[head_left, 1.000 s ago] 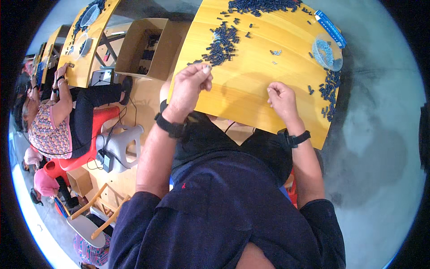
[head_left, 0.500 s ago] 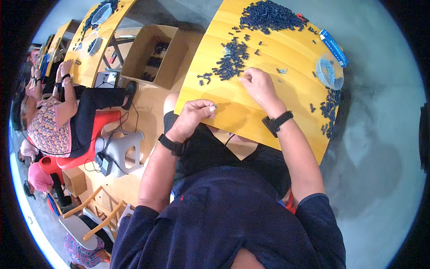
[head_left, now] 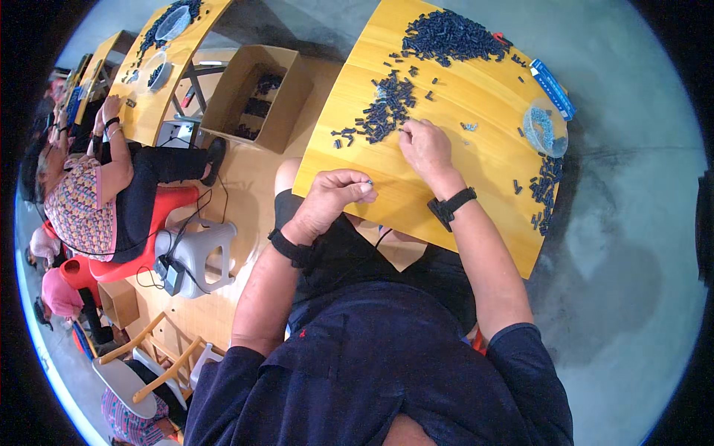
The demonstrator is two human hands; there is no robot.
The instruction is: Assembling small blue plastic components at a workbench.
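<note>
Over the near left edge of the yellow tabletop [head_left: 342, 167], my left hand [head_left: 332, 199] pinches a tiny bluish piece [head_left: 370, 182] between thumb and forefinger. My right hand [head_left: 428, 151] is closed at the fingertips, right beside a loose heap of small black tube-like parts [head_left: 385, 110]. Whatever lies between those fingertips is hidden. A few tiny pale-blue bits [head_left: 468, 127] lie on the wood to the right of my right hand.
A larger black heap [head_left: 450, 36] covers the far side. At the right are a clear tub [head_left: 545, 128] of blue bits, a blue-and-white box [head_left: 552, 89] and more black parts [head_left: 547, 192]. An open carton [head_left: 290, 97] stands left of the table; another person [head_left: 85, 201] sits farther left.
My left hand has moved right and slightly down, keeping the tiny piece in its pinch. The right hand has shifted slightly down, still beside the black parts.
</note>
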